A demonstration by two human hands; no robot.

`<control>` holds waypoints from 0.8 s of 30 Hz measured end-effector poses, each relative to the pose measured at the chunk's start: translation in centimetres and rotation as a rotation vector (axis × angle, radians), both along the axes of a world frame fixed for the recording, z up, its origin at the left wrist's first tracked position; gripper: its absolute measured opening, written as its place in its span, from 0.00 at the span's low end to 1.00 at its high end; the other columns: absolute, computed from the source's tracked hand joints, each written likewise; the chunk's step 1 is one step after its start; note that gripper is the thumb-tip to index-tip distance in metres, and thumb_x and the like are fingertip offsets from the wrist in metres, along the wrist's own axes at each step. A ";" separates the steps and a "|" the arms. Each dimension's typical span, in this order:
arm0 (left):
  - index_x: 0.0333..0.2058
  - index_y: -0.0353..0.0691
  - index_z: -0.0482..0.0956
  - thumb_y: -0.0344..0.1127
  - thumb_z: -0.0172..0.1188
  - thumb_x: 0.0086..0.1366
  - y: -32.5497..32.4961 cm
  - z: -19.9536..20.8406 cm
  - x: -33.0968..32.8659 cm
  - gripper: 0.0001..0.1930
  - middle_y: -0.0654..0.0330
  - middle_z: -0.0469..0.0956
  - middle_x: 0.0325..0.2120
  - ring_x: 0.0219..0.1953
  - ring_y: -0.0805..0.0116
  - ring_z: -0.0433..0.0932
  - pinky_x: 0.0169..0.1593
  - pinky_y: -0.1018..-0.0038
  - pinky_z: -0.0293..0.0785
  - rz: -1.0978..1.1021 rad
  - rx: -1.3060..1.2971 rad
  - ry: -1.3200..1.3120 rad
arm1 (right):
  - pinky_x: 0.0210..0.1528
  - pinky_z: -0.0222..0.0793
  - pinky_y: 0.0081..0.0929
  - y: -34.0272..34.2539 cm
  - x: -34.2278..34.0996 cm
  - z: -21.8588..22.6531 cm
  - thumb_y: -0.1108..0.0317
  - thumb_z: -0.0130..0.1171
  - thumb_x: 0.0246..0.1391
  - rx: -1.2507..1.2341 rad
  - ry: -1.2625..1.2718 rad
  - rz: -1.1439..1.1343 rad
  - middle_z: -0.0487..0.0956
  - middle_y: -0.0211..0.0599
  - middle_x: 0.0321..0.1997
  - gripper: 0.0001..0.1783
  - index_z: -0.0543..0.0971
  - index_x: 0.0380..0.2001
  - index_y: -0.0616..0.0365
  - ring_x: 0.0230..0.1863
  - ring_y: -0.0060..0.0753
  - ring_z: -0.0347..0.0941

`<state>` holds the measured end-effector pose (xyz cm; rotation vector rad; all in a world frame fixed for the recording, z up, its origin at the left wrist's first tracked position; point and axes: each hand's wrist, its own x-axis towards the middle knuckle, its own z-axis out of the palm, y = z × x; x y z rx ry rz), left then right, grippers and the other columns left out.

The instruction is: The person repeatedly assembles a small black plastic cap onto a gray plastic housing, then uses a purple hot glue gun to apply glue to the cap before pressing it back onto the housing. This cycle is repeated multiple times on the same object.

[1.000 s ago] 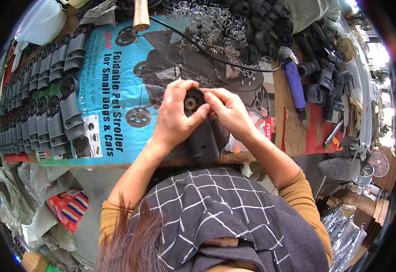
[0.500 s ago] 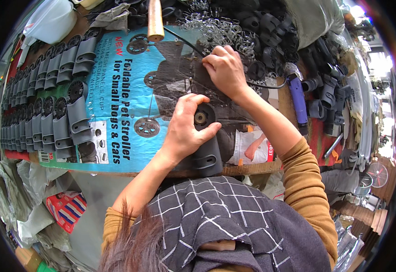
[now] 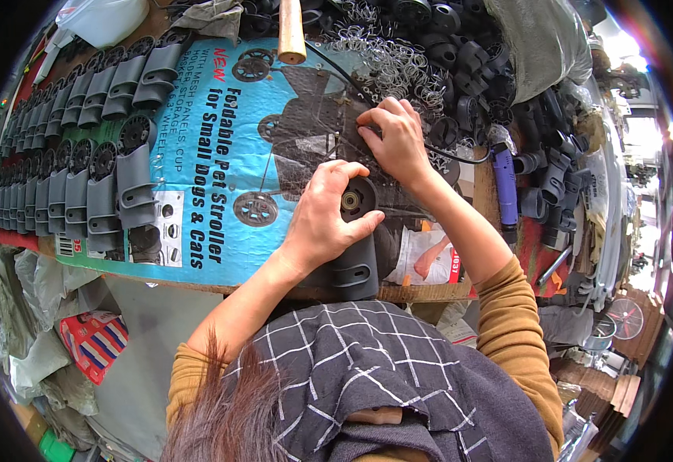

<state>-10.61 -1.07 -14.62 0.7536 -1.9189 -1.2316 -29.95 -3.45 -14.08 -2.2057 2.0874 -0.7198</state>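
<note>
My left hand curls its thumb and fingers around the round top of a dark grey plastic wheel housing, which lies on the cardboard near the table's front edge. A brass-coloured ring shows in the middle of that round top, between thumb and fingers. Beyond it and to the right, my right hand hovers low over the dark part of the printed cardboard. Its fingers are bent and drawn together; whatever they pinch, if anything, is hidden.
Rows of similar grey housings stand at the left. A wooden handle juts in at the far side, near a heap of metal rings. Black plastic parts are piled far right, beside a purple tool with a black cable.
My right hand has come nearer to the housing and my left hand. The left hand keeps its hold. The whole view has shifted slightly.
</note>
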 end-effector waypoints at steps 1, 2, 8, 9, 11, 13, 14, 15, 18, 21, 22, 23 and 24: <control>0.48 0.35 0.72 0.40 0.72 0.48 0.0 0.0 0.0 0.30 0.50 0.72 0.47 0.52 0.52 0.70 0.57 0.63 0.67 0.001 -0.002 -0.003 | 0.48 0.63 0.36 -0.1 0.0 0.0 0.67 0.65 0.47 0.001 0.010 0.015 0.75 0.34 0.34 0.06 0.82 0.29 0.55 0.44 0.41 0.69; 0.48 0.35 0.72 0.40 0.72 0.48 0.0 0.1 0.0 0.30 0.49 0.72 0.47 0.53 0.52 0.70 0.57 0.63 0.67 0.001 0.006 0.001 | 0.48 0.63 0.37 -0.3 0.0 0.0 0.67 0.65 0.47 -0.012 0.019 0.032 0.74 0.34 0.34 0.06 0.82 0.30 0.55 0.43 0.42 0.69; 0.48 0.35 0.73 0.41 0.72 0.48 0.1 0.3 0.1 0.30 0.50 0.73 0.47 0.52 0.53 0.71 0.57 0.64 0.67 0.000 0.016 -0.004 | 0.48 0.63 0.39 0.1 0.0 -0.5 0.67 0.64 0.48 -0.016 0.041 0.011 0.74 0.38 0.34 0.06 0.81 0.30 0.55 0.43 0.44 0.69; 0.48 0.36 0.73 0.41 0.72 0.48 0.1 0.2 0.1 0.30 0.50 0.73 0.47 0.52 0.53 0.71 0.57 0.64 0.67 0.001 0.018 -0.001 | 0.49 0.63 0.39 0.4 -0.1 -0.6 0.67 0.64 0.48 0.007 0.011 -0.012 0.74 0.38 0.34 0.05 0.81 0.29 0.55 0.44 0.44 0.69; 0.48 0.36 0.73 0.40 0.72 0.48 0.1 0.1 0.1 0.30 0.51 0.73 0.46 0.52 0.53 0.71 0.57 0.64 0.67 0.004 0.017 0.004 | 0.49 0.62 0.40 1.1 -0.2 -0.6 0.67 0.64 0.49 0.040 -0.047 -0.051 0.74 0.38 0.36 0.05 0.81 0.29 0.55 0.45 0.44 0.69; 0.49 0.37 0.72 0.39 0.72 0.48 0.1 0.0 0.1 0.30 0.50 0.72 0.45 0.50 0.52 0.72 0.55 0.63 0.68 0.013 -0.030 0.014 | 0.48 0.63 0.39 1.5 -0.5 -0.6 0.68 0.64 0.48 -0.012 -0.079 -0.049 0.74 0.37 0.35 0.04 0.82 0.29 0.55 0.43 0.44 0.69; 0.49 0.37 0.72 0.39 0.72 0.48 0.0 0.0 0.0 0.30 0.49 0.72 0.44 0.49 0.52 0.72 0.54 0.63 0.69 0.014 -0.049 0.016 | 0.48 0.63 0.39 1.7 -0.6 -0.6 0.68 0.64 0.48 -0.024 -0.085 -0.061 0.75 0.37 0.35 0.04 0.82 0.29 0.55 0.43 0.44 0.69; 0.49 0.37 0.72 0.39 0.72 0.48 0.0 0.0 0.0 0.30 0.50 0.72 0.44 0.49 0.52 0.72 0.54 0.63 0.69 0.013 -0.052 0.015 | 0.48 0.63 0.39 1.8 -0.7 -0.6 0.69 0.64 0.48 -0.029 -0.091 -0.074 0.75 0.37 0.34 0.04 0.82 0.28 0.55 0.43 0.44 0.70; 0.49 0.37 0.72 0.39 0.72 0.48 0.0 0.0 0.0 0.30 0.50 0.72 0.44 0.49 0.52 0.72 0.54 0.63 0.69 0.009 -0.051 0.012 | 0.48 0.63 0.39 1.7 -1.0 -0.9 0.67 0.64 0.48 -0.017 -0.029 -0.053 0.75 0.37 0.34 0.04 0.82 0.28 0.55 0.44 0.43 0.70; 0.49 0.37 0.72 0.39 0.72 0.47 0.1 0.1 0.0 0.30 0.50 0.72 0.44 0.49 0.52 0.72 0.54 0.63 0.69 0.018 -0.042 0.011 | 0.49 0.62 0.39 1.2 -0.8 -0.7 0.66 0.64 0.48 0.013 0.054 -0.019 0.75 0.37 0.34 0.05 0.82 0.28 0.55 0.44 0.43 0.70; 0.49 0.37 0.72 0.39 0.72 0.47 0.1 0.2 0.0 0.30 0.50 0.72 0.44 0.49 0.52 0.72 0.54 0.63 0.69 0.016 -0.038 0.013 | 0.49 0.62 0.39 1.1 -0.6 -0.4 0.66 0.64 0.48 0.021 0.084 -0.004 0.75 0.37 0.34 0.05 0.82 0.28 0.54 0.44 0.44 0.70; 0.49 0.37 0.72 0.39 0.72 0.47 0.1 0.2 0.0 0.30 0.50 0.71 0.45 0.49 0.52 0.72 0.54 0.63 0.69 0.013 -0.034 0.015 | 0.49 0.62 0.39 1.0 -0.4 0.1 0.66 0.63 0.48 0.049 0.064 -0.015 0.75 0.38 0.35 0.05 0.81 0.28 0.55 0.45 0.44 0.70; 0.49 0.37 0.71 0.39 0.72 0.47 0.1 0.2 0.0 0.31 0.50 0.71 0.45 0.49 0.52 0.72 0.54 0.63 0.69 0.011 -0.038 0.004 | 0.50 0.62 0.39 1.1 -0.1 0.7 0.66 0.63 0.48 0.069 0.046 -0.024 0.75 0.38 0.35 0.05 0.81 0.28 0.55 0.45 0.44 0.70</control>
